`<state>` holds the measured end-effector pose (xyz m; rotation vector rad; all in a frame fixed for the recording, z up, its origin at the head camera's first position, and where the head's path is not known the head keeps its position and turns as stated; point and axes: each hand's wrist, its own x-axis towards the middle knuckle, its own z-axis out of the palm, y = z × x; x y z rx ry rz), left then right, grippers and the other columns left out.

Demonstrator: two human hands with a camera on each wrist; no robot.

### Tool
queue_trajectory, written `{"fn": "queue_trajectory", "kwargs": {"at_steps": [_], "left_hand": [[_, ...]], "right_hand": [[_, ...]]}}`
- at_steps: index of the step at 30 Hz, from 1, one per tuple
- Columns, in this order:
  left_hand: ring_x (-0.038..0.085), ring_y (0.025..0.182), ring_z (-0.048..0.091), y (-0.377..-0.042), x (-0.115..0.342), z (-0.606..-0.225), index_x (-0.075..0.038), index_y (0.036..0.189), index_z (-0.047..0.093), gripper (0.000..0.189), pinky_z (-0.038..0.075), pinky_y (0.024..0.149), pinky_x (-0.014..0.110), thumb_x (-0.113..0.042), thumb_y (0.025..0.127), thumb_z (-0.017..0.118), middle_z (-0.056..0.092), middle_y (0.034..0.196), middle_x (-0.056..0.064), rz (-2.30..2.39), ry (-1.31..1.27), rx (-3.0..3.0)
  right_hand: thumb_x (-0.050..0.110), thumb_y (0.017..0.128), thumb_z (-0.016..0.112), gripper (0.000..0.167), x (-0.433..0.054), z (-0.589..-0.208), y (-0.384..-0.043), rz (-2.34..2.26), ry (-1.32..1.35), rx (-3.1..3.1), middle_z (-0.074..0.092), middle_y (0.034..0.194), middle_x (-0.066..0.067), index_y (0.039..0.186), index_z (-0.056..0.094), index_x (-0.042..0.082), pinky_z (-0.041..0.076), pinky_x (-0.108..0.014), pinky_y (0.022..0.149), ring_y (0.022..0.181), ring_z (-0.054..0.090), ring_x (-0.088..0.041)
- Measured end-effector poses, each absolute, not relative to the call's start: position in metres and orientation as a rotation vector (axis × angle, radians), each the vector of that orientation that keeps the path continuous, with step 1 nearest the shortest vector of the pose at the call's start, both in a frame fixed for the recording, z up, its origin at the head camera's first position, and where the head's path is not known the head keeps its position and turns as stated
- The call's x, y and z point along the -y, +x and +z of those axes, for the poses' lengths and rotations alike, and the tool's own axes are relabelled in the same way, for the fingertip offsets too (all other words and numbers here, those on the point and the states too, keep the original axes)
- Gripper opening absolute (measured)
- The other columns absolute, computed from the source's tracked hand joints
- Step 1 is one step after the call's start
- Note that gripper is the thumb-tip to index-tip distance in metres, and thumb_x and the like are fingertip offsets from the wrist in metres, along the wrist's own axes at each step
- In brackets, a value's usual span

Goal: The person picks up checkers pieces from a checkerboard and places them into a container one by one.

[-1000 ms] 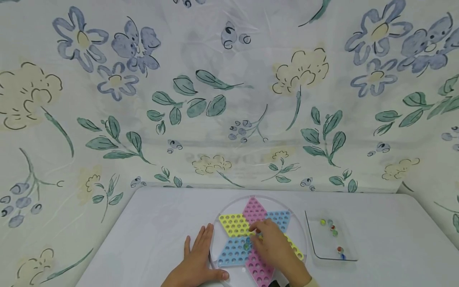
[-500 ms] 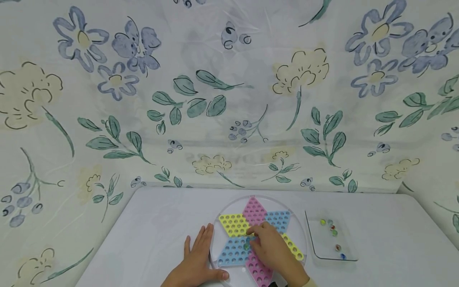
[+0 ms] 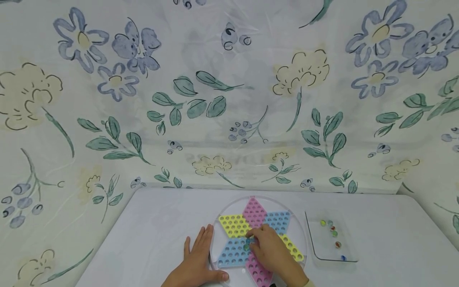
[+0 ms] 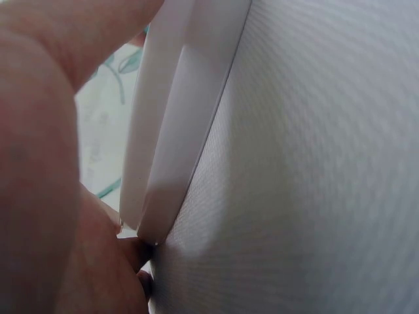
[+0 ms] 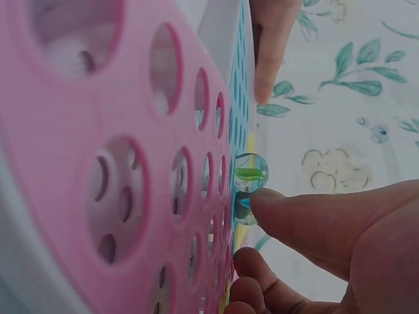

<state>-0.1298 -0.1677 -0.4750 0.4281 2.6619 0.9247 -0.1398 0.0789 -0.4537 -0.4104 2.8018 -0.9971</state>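
Observation:
A round Chinese checkers board (image 3: 254, 209) with a pink, yellow and blue star of holes lies on the table. My left hand (image 3: 195, 259) rests along its left rim, fingers straight and the thumb spread over the near edge; the left wrist view shows the board's side wall (image 4: 177, 131) close by. Over the star's middle, my right hand (image 3: 270, 247) pinches a bluish marble (image 5: 244, 209) with thumb and index finger. The index fingertip is hidden in the right wrist view. Right beside that marble, a clear marble with a green swirl (image 5: 251, 171) sits on the blue section.
To the right of the board stands a clear plastic box (image 3: 337, 260) with several marbles, among them a yellow one (image 3: 323, 223) and a blue one (image 3: 343, 258). A floral sheet (image 3: 229, 99) hangs behind the white table (image 3: 154, 223).
My right hand has shifted slightly toward me, its fingertips closing in on the marbles at the star's middle. In the box, a reddish marble has rolled away from the blue one. The left hand stays put.

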Motion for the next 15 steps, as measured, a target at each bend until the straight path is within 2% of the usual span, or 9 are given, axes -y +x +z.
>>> {"fn": "queue_trajectory", "kwargs": {"at_steps": [7,15], "left_hand": [[0.044,0.152,0.002,-0.1307,0.168,-0.4776,0.006,0.159,0.007,0.136,-0.013,0.111,0.069,-0.064,0.069,0.083,0.01,0.165,0.025,0.915,0.421,-2.662],[0.044,0.152,0.002,-0.1304,0.1674,-0.4766,0.006,0.159,0.007,0.136,-0.013,0.112,0.069,-0.064,0.069,0.083,0.01,0.165,0.025,0.917,0.417,-2.661]], "right_hand": [[0.012,0.09,0.072,0.022,-0.0782,-0.4555,-0.1391,-0.976,-0.45,-2.836,0.049,0.087,0.005,0.112,0.073,0.014,0.044,-0.027,0.065,0.077,0.045,-0.009],[0.014,0.09,0.073,0.017,-0.0761,-0.4536,-0.141,-0.931,-0.345,-2.817,0.053,0.096,0.001,0.107,0.072,0.015,0.05,-0.035,0.073,0.084,0.048,-0.013]]}}
